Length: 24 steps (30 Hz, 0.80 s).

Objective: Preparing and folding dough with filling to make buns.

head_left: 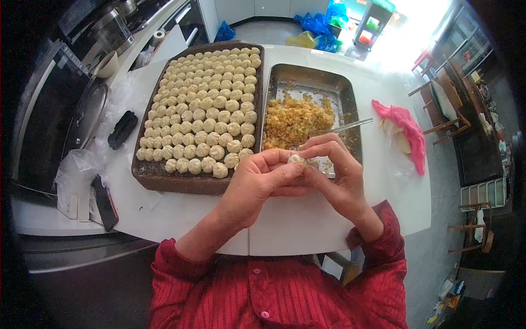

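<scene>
Small dough bun [296, 159]: it is held up between your two hands, over the near edge of the metal pan [351, 109]. Your fingers hide most of it; a pale bit shows at the top.
Left hand [262, 176]: thumb and fingers are curled in close around the bun's left side.
Right hand [338, 167]: the fingers are narrow, with the thumb and fingertips meeting at the bun's right side. You can't see from here just how hard they press.
Weight: it should feel very light, so your fingertips are enough.
Feel: the dough is likely soft and stretchy, and maybe a bit sticky. A hard squeeze could tear it or push out what's inside.
Where to hold: cup it low around the sides with your left fingers, and pinch only the top edge with your right. Keep your nails off the thin skin.
Finished-looking buns [200, 137]: they sit in rows on the big dark tray [175, 182], left of the pan. Their folded tops would squash easily, so lift one by its sides.
Chopped filling [298, 123]: it's a loose, crumbly orange heap in the pan, beyond your hands. A metal handle [355, 125] sticks out over the right rim.
</scene>
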Tool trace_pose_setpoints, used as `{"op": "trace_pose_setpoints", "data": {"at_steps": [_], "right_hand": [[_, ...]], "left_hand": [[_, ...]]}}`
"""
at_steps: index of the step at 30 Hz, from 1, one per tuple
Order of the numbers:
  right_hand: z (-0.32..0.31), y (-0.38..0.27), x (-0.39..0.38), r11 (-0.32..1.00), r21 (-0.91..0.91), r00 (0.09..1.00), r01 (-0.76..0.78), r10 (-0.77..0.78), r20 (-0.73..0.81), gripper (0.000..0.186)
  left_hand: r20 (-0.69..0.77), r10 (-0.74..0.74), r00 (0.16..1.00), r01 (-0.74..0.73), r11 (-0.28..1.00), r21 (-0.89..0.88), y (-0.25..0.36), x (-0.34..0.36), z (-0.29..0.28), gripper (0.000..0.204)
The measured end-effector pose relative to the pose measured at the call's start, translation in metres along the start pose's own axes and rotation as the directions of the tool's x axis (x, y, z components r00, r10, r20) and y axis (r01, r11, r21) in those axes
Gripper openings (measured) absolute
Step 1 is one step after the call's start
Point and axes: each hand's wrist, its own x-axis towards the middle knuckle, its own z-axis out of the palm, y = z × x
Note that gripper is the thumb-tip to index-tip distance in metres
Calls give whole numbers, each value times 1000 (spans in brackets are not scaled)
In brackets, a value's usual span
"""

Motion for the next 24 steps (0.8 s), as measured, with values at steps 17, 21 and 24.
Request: {"op": "trace_pose_setpoints", "data": {"at_steps": [17, 21, 24], "right_hand": [[-3, 3, 0, 1000, 4, 1000, 2, -2, -5, 17], [3, -6, 1, 988, -142, 996, 69, -77, -50, 23], [3, -4, 2, 961, -231, 987, 149, -160, -28, 30]], "left_hand": [[68, -58, 996, 66, 990, -125, 4, 0, -4, 32], [27, -24, 999, 25, 999, -44, 1, 0, -4, 31], [-7, -13, 1000, 14, 999, 35, 0, 0, -4, 31]]}}
